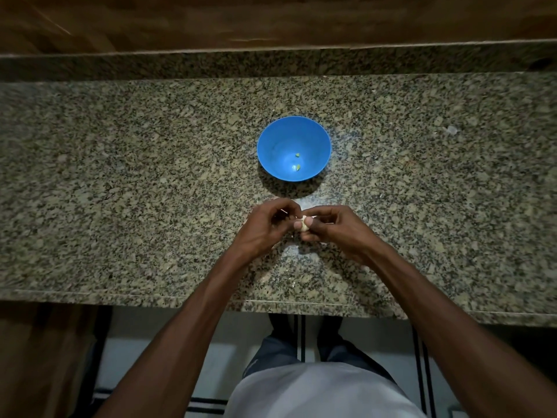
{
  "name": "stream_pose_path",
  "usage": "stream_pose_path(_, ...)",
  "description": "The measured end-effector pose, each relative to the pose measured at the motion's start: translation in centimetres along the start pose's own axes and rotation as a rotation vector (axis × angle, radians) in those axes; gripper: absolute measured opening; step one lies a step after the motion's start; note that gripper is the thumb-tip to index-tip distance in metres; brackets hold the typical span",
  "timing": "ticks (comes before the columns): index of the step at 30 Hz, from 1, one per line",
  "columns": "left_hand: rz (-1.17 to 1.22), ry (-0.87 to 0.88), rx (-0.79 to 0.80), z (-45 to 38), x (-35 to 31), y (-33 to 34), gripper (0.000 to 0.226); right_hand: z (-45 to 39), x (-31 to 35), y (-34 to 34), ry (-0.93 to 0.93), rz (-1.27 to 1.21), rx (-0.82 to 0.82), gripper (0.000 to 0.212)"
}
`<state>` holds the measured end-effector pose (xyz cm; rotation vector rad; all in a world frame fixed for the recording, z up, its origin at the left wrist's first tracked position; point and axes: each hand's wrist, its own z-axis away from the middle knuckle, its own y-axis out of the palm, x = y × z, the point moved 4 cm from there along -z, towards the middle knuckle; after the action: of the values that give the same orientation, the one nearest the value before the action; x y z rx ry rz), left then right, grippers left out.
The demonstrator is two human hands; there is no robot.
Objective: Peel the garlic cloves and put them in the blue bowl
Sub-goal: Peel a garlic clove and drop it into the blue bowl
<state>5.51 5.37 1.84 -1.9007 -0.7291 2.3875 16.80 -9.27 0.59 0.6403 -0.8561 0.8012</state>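
The blue bowl [294, 148] holds two small pale bits [297, 161]. At its 6 o'clock, left hand [268, 227] and right hand [334, 229] pinch a half-hidden garlic clove [305, 223].

**A dim home kitchen, by the look of the counter**

This reads as a domestic kitchen. A long speckled granite countertop [120, 176] runs across the room, with a raised granite backsplash strip [180, 64] behind it and brown wood panelling [271, 19] above that. A plastic blue bowl [280, 137] sits on the stone, and a person stands at the counter's edge working a garlic clove [304, 223] by hand. Below the counter, pale floor tiles [217, 366] with dark stripes show. The light is low.
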Motion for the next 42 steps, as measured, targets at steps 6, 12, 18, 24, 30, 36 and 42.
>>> stream_pose_path(6,-0.079,0.005,0.04,-0.2,0.5,0.6,0.011,0.0,-0.3,-0.3,0.024,0.061,0.019,0.025)
stream_pose_path(12,-0.058,-0.026,0.024,0.4,1.3,1.3,0.013,0.3,-0.8,-0.4,0.065,0.091,0.032,0.023)
stream_pose_path(18,0.188,-0.137,0.003,0.9,1.6,1.1,0.01,-0.2,-1.1,-0.4,0.084,0.002,0.0,0.031)
stream_pose_path(24,0.281,-0.201,-0.125,1.2,1.3,2.1,0.009,-0.1,-0.4,-0.3,0.053,-0.028,-0.03,0.027)
stream_pose_path(30,0.436,-0.341,-0.363,3.2,2.4,2.2,0.014,-0.7,-0.1,-0.9,-0.197,0.51,-0.267,0.022)
stream_pose_path(36,0.708,-0.417,-0.462,4.9,3.4,2.4,0.022,-1.9,-0.2,0.3,-0.419,1.126,-0.208,0.016)
stream_pose_path(42,0.63,-0.334,-0.451,5.4,2.7,2.6,0.02,1.6,1.0,0.9,-0.327,0.7,-0.364,0.027)
